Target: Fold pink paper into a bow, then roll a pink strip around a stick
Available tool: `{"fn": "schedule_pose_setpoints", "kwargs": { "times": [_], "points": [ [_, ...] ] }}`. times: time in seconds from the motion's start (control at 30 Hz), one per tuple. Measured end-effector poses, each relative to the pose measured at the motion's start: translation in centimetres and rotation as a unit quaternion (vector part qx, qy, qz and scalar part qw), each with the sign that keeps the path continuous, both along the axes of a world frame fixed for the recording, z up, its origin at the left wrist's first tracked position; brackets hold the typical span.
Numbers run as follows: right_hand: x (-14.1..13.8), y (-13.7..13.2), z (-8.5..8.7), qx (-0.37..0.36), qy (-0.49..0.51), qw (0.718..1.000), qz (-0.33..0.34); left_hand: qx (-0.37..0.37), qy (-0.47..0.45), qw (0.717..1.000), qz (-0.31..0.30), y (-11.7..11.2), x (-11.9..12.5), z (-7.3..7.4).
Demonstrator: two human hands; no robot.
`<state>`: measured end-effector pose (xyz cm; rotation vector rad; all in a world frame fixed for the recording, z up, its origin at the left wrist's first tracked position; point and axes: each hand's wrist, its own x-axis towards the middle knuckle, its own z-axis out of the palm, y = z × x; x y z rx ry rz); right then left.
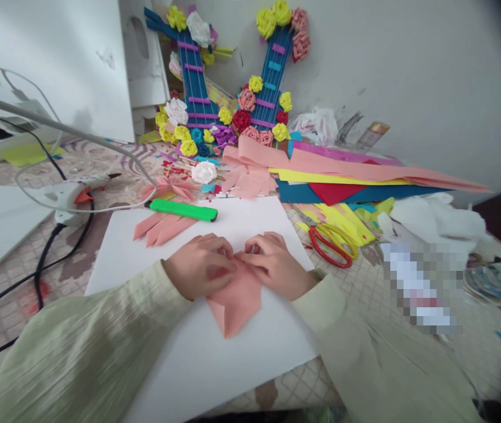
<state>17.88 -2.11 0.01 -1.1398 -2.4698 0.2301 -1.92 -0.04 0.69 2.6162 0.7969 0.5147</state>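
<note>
On a white board [180, 364] lies a folded sheet of salmon-pink paper [236, 299], its pointed end toward me. My left hand [204, 264] has its fingers bent and pressed on the paper's upper left edge. From the other side, my right hand [279, 264] pinches the upper edge, fingertips close to those of the left. The exact fold between the fingers is hidden. Beyond my left hand, several folded pink paper pieces [162, 228] lie under a green utility knife [184, 210].
Red-and-yellow scissors [332, 241] lie right of the board. A white glue gun [69, 200] with black cord sits at left, a pale cable looping above it. Stacked coloured paper [356, 167] and two blue flower-decorated guitar shapes [197, 88] are at the back by the wall.
</note>
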Motion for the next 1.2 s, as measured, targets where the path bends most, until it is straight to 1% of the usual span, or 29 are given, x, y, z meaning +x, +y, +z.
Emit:
{"fn": "schedule_pose_setpoints", "kwargs": {
  "times": [0.13,0.3,0.63,0.8,1.0,1.2],
  "points": [
    [0.0,-0.1,0.0,-0.005,-0.006,1.0,-0.013,0.002,0.004,1.0,-0.007,0.0,-0.1,0.1],
    [0.0,-0.1,-0.1,-0.011,0.011,1.0,-0.022,0.009,0.008,1.0,-0.006,-0.2,-0.1,0.2],
    [0.1,-0.2,0.1,-0.014,-0.002,0.999,-0.038,0.048,0.004,0.999,-0.015,-0.3,-0.2,0.1],
    [0.0,-0.2,0.2,-0.023,-0.006,0.999,-0.039,0.045,0.04,0.998,-0.015,-0.7,-0.3,0.7],
    [0.1,-0.2,0.4,-0.029,-0.005,0.999,-0.04,0.07,0.084,0.993,-0.03,-1.1,-0.3,1.7],
    [0.1,-0.2,0.3,-0.029,0.0,0.999,-0.039,0.071,0.1,0.992,-0.027,-1.5,-0.3,1.7]
  ]
}}
